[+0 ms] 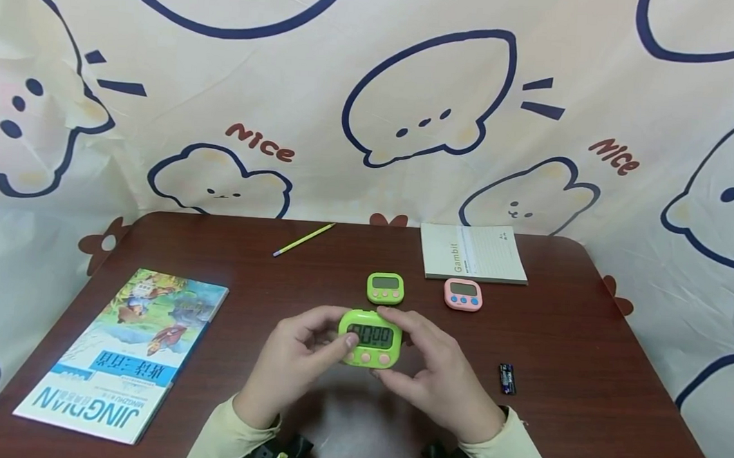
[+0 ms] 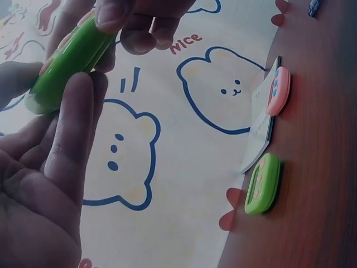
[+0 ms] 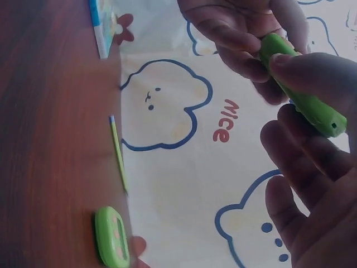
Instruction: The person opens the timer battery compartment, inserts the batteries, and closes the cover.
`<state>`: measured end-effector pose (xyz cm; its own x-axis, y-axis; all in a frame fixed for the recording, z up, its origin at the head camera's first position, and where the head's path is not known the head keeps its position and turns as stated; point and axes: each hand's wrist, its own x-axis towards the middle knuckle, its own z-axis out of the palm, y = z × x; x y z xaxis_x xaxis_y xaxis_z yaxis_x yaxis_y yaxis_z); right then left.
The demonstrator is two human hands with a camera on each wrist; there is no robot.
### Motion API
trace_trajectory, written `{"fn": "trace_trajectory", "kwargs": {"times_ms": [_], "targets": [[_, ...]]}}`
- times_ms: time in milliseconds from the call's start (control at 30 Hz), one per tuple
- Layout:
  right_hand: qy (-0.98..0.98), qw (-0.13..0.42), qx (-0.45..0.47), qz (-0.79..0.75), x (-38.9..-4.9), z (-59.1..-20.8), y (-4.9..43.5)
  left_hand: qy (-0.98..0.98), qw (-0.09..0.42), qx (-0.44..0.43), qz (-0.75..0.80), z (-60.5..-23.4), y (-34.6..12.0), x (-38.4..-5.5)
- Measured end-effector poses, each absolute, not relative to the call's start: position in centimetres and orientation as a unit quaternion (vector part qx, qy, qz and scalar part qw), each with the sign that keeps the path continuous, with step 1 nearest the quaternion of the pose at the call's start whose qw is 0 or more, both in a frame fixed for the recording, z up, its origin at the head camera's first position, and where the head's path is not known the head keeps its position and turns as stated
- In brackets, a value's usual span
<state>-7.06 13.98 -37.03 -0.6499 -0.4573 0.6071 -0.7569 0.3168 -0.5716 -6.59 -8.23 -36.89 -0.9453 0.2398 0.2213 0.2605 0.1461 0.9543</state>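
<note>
Between both hands, raised over the table, is a green digital timer (image 1: 374,339) with pink buttons and digits showing on its screen. My left hand (image 1: 301,357) grips its left side, the thumb on the front by the screen's left edge and fingers behind. The right hand (image 1: 437,378) pinches the other side, index finger at the top corner and thumb at the bottom edge. In the right wrist view the held timer (image 3: 307,92) appears edge-on. Just behind it on the table sits a second green timer (image 1: 385,288), its screen blank. A pink timer (image 1: 463,295) with blue buttons lies to its right.
A dark battery (image 1: 507,379) lies right of the right hand. The notebook (image 1: 473,254) is at the back right, a pencil (image 1: 304,239) at the back. On the left lies a blue-and-white book (image 1: 126,358). A printed curtain (image 1: 373,105) surrounds the brown table (image 1: 581,420).
</note>
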Motion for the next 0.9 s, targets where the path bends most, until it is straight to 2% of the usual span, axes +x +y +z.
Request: {"fn": "trace_trajectory", "kwargs": {"times_ms": [100, 267, 467, 600, 900], "targets": [[-0.792, 0.14, 0.36, 0.473, -7.0, -37.0, 14.1, -0.748, -0.004, -0.194, -0.634, -36.9, -8.4, -6.6], [-0.782, 0.06, 0.303, 0.541, -6.6, -36.7, 14.5, -0.732, -0.017, -0.249, -0.634, -36.9, -8.6, -6.5], [-0.773, 0.014, 0.28, 0.569, -6.6, -36.5, 14.8, -0.752, 0.012, -0.276, -0.598, -36.8, -8.5, -6.4], [-0.776, 0.013, 0.269, 0.57, -6.7, -36.8, 14.5, -0.769, 0.035, -0.276, -0.575, -36.9, -8.5, -6.4], [-0.804, 0.101, 0.283, 0.514, -7.6, -37.5, 13.5, -0.802, 0.053, -0.246, -0.542, -37.0, -9.3, -7.2]]}}
